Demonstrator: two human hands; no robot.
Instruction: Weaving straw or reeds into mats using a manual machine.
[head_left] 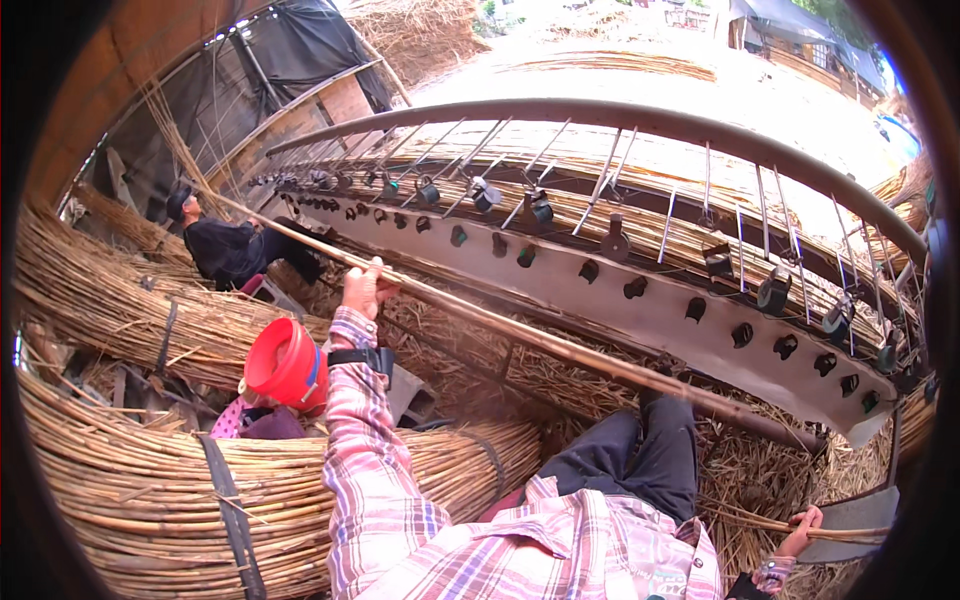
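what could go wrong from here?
- The long reeds in the left hand run alongside the row of dark hanging pieces and might snag.
- Their far end points toward the seated co-worker; a sudden shove could jab them.
- The red bucket looks close to the left sleeve, so an elbow swing may knock it.

The left arm (365, 400) is stretched forward, its hand (364, 289) curled — the right hand (800, 530) is held low, out sideways, fingers seemingly bent — partly obscured.
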